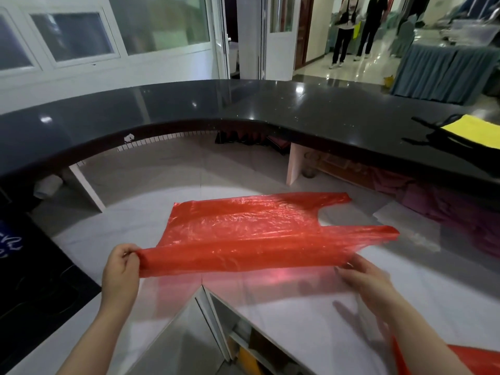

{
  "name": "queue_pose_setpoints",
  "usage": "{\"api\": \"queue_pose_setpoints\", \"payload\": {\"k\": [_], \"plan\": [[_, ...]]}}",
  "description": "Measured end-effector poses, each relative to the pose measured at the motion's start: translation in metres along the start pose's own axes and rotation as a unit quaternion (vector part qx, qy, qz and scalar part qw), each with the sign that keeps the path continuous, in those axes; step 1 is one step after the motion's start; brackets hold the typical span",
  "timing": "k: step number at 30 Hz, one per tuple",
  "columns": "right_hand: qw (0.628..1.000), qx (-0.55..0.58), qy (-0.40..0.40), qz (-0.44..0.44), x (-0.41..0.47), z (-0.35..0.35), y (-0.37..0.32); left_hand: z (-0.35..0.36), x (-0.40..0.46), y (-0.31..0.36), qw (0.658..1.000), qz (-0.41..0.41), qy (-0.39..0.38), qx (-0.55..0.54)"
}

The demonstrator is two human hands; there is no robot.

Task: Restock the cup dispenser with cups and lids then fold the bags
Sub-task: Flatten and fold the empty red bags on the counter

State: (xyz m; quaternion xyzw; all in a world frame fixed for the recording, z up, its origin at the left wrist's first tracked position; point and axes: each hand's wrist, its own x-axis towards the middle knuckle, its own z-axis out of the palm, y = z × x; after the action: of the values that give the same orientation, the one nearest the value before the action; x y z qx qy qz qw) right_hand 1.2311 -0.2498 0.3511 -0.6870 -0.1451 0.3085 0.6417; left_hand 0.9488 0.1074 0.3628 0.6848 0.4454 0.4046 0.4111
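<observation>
Our left grip (121, 263) pinches the near left corner of the red bag (259, 234), thumb and fingers curled tight on the bunched film, while our right grip (362, 274) lies with its fingers nearly straight at the bag's near right edge, where we cannot tell whether they pinch the plastic or only press on it. The bag lies spread on the white tabletop (311, 315), bottom seam to the left and its two handle loops pointing right, with the near long edge lifted and rolling over toward the middle. We judge the film feather-light, limp and slippery, apt to crease, cling and drift in any draught, so we would hold it at corners and edges and keep it taut between both hands. Both forearms reach forward from below, wrists low, the left turned inward and the right flatter. A second red bag (465, 359) shows beside our right forearm.
</observation>
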Motion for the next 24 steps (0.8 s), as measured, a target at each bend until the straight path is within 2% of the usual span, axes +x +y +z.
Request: {"api": "queue_pose_setpoints", "payload": {"k": [2, 6, 11, 16, 20, 24], "plan": [[0.997, -0.069, -0.001, -0.035, 0.005, 0.012, -0.004, 0.001, 0.001, 0.002, 0.999, -0.021, 0.018, -0.015], [0.985, -0.141, 0.077, -0.061, 0.015, 0.024, -0.009, -0.006, 0.004, -0.002, 0.997, -0.063, 0.029, -0.038], [0.980, -0.169, 0.059, -0.092, 0.017, 0.026, -0.014, -0.018, 0.003, -0.010, 0.996, -0.089, -0.004, -0.031], [0.963, -0.254, 0.070, -0.059, 0.026, 0.035, 0.003, -0.024, -0.009, -0.020, 0.996, -0.083, -0.009, -0.032], [0.921, -0.374, 0.090, -0.056, 0.033, 0.033, 0.019, -0.021, -0.025, -0.039, 0.991, -0.117, -0.064, -0.012], [0.933, -0.341, 0.108, -0.044, 0.039, 0.029, 0.028, -0.022, -0.036, -0.046, 0.985, -0.123, -0.115, 0.025]]}}
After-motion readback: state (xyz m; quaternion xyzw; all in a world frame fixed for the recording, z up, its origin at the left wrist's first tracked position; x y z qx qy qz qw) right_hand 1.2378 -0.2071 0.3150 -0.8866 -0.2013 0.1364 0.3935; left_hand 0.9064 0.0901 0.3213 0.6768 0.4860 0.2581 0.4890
